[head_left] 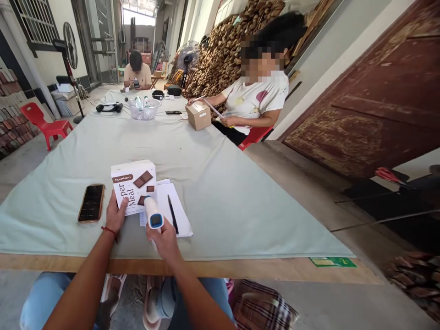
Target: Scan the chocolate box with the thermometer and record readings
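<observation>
My left hand point(116, 212) grips the lower left side of a white box point(136, 183) printed with brown bars and the words "NutriMotion" and "Meal". The box stands tilted on the cloth. In my right hand point(167, 239) is a white and blue infrared thermometer point(153, 213), held by its handle. Its small dark screen faces me, and its front end is up against or very near the box's lower right corner; I cannot tell if they touch. Right of the box lie white paper sheets point(184, 220) with a black pen point(172, 214) on top. A phone point(91, 203) lies left of my left hand.
A pale green cloth point(240, 211) covers the long table. Farther along are a clear basin point(144, 110) with bottles, a black phone point(173, 112) and a cardboard box point(199, 115). A person point(256, 98) sits at the right with a pale strip in hand; another person point(137, 73) sits at the far end.
</observation>
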A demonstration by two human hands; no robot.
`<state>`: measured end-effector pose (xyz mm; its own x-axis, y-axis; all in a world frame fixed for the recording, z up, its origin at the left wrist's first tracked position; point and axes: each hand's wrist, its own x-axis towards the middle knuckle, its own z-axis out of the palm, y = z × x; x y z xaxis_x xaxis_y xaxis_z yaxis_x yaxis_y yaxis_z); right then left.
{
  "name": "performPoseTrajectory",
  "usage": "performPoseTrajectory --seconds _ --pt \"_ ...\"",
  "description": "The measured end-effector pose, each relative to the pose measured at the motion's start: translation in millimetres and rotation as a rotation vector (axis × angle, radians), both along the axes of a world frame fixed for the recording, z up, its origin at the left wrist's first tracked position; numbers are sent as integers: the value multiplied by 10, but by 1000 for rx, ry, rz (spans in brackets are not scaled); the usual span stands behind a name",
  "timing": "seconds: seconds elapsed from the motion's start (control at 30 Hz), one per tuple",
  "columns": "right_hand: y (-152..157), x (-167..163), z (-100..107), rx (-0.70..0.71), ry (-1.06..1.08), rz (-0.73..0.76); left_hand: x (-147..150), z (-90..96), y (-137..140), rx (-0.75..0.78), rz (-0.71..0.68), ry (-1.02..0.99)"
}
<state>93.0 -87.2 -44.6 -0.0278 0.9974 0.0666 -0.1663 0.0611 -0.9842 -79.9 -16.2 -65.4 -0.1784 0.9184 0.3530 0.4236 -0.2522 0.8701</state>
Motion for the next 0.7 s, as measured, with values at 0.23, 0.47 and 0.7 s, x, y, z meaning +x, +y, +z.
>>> performPoseTrajectory --seconds 0.23,0.47,0.7 --pt "132 -190 -198 -170 61 56 0 -109 38 -22 17 -26" --pt "173 -197 -113 -164 -78 28 17 -75 58 -21 7 -78" --pt "185 -201 -78 -163 -182 4 -7 -121 81 -47 -5 -77"
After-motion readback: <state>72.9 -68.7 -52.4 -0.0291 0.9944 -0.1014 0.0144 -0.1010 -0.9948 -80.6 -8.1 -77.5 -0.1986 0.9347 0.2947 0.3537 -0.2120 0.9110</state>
